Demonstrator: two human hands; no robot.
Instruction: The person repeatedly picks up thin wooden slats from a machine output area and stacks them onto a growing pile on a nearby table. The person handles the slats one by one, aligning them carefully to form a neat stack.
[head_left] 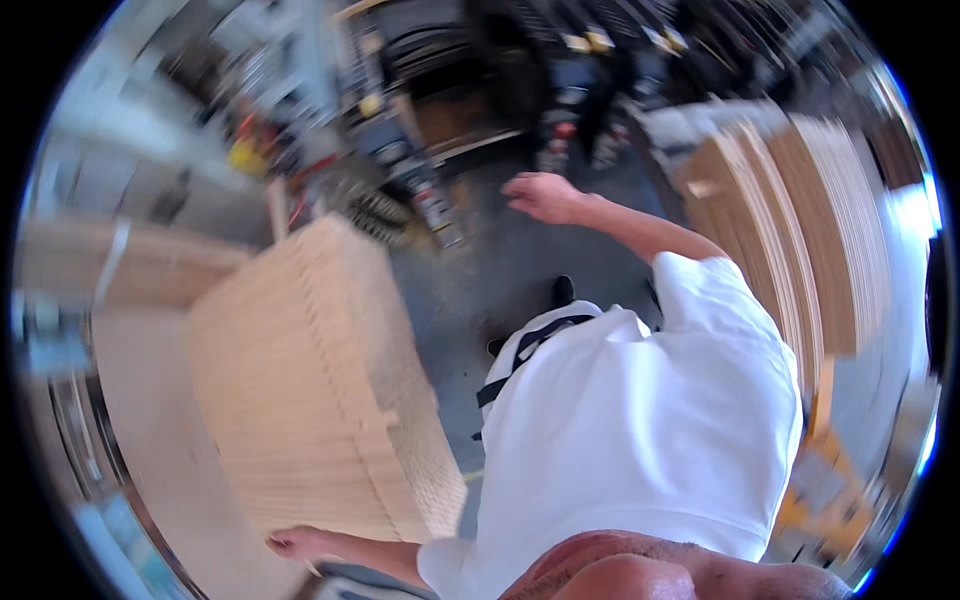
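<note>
My left hand (296,543) hangs at the lower left, beside the near end of a large stack of pale wooden boards (290,390). Its fingers are smeared by motion, and whether they hold anything is unclear. Out over the grey floor (465,285) reaches my right hand (545,197), away from both wood stacks. The fingers on it are loosely bent, with nothing visible in them.
At the right, more boards (770,240) lean in thick stacks, with a yellow piece of equipment (828,490) nearer me. Blurred tools and clutter (385,165) fill the far side. A wooden beam (150,262) lies at the left.
</note>
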